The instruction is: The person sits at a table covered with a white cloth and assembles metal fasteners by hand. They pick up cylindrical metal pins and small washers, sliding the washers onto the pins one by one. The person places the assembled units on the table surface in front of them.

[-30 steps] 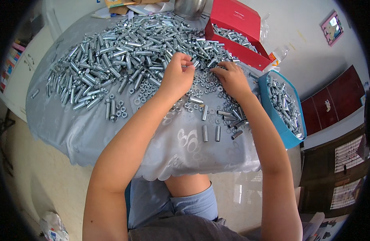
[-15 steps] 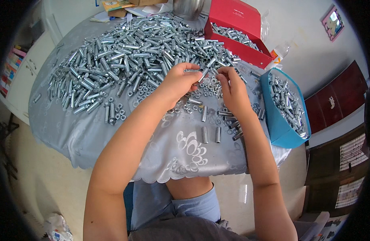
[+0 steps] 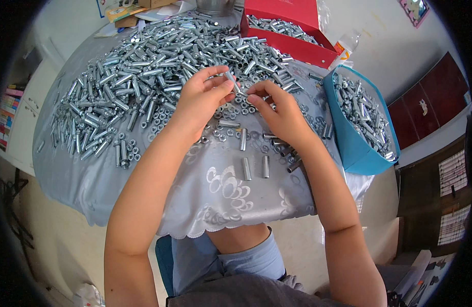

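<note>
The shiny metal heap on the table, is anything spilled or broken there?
I see nothing broken. The metal heap looks messy, with loose nuts strewn in front, but I can't tell if anything spilled. One short tube lies away from it, nearer the tablecloth edge.

Left hand (image 3: 207, 92) pinches a bolt (image 3: 238, 88), tilted, between thumb and fingers. Right hand (image 3: 277, 107) has its fingertips at the bolt's lower end; grip there unclear to me. Desk (image 3: 195, 163), cloth-covered: large bolt heap (image 3: 138, 71) beyond hands, nuts (image 3: 159, 117) along its near edge, loose tubes (image 3: 246, 169) nearer the person. Red box (image 3: 297, 51) and blue bin (image 3: 354, 148), right side, both filled with bolts.
</note>
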Demonstrator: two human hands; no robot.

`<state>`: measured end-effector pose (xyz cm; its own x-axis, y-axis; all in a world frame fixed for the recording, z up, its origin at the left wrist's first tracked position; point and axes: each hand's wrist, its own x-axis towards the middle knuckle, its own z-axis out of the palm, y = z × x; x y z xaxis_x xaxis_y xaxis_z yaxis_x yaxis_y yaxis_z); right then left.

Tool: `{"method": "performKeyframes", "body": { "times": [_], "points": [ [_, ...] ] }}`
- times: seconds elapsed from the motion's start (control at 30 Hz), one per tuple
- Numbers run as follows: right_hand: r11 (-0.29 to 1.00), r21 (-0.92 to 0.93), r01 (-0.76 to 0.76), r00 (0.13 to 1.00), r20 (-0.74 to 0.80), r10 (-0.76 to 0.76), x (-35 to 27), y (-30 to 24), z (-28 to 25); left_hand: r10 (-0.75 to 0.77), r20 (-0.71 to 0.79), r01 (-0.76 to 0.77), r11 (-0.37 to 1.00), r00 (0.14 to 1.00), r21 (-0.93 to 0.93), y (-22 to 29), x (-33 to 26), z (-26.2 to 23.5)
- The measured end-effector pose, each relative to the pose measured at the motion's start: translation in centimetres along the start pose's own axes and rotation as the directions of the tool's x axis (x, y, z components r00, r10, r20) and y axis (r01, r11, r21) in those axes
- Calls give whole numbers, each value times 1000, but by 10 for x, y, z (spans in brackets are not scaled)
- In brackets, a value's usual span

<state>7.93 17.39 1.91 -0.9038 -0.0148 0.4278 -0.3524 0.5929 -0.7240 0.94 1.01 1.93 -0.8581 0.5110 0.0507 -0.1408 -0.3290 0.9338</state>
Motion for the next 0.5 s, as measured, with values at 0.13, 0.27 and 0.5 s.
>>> {"method": "performKeyframes", "body": {
  "times": [0.13, 0.27, 0.5],
  "points": [
    [992, 99, -80, 997, -4, 81, 1, 2, 5, 93, 58, -101, 984, 994, 148, -2, 0, -3],
    [943, 306, -127, 989, -29, 143, 2, 9, 8, 161, 44, -167, 961, 986, 222, -2, 0, 3],
    [818, 553, -157, 967, -83, 241, 1, -9, 9, 271, 112, -292, 910, 956, 295, -8, -3, 7]
  ]
}}
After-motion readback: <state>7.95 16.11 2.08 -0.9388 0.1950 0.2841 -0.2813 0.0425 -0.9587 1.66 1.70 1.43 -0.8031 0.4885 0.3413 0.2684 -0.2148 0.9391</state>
